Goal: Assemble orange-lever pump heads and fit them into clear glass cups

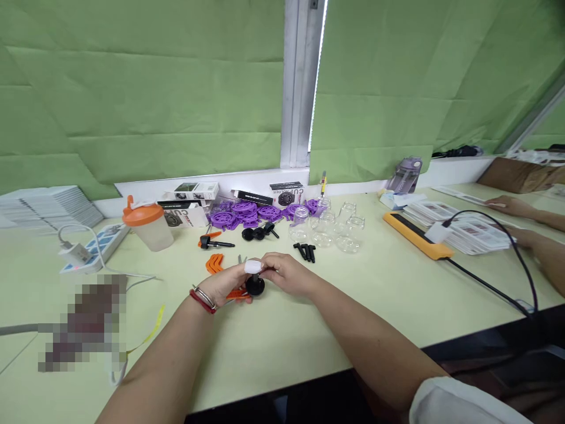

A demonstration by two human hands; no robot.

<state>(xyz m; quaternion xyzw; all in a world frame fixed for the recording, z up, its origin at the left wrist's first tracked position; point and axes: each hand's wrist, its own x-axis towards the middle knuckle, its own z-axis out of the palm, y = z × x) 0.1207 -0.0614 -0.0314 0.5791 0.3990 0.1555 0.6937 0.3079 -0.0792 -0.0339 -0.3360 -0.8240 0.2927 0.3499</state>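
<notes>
My left hand is closed around a black part with a round disc end, low over the table. Under that hand an orange piece sticks out; whether it is gripped too I cannot tell. A small white piece sits at the top of the black part, by my left thumb. My right hand pinches at the white piece from the right, its fingertips partly hidden. Just beyond lie orange curved pieces, a black stemmed knob, black round knobs and several short black rods.
Purple wheel-like pieces lie before cup holder boxes. Clear glass-like jars stand right of them. At left are an orange-lidded shaker and a power strip. An orange power strip, printed sheets and another person's hand are right.
</notes>
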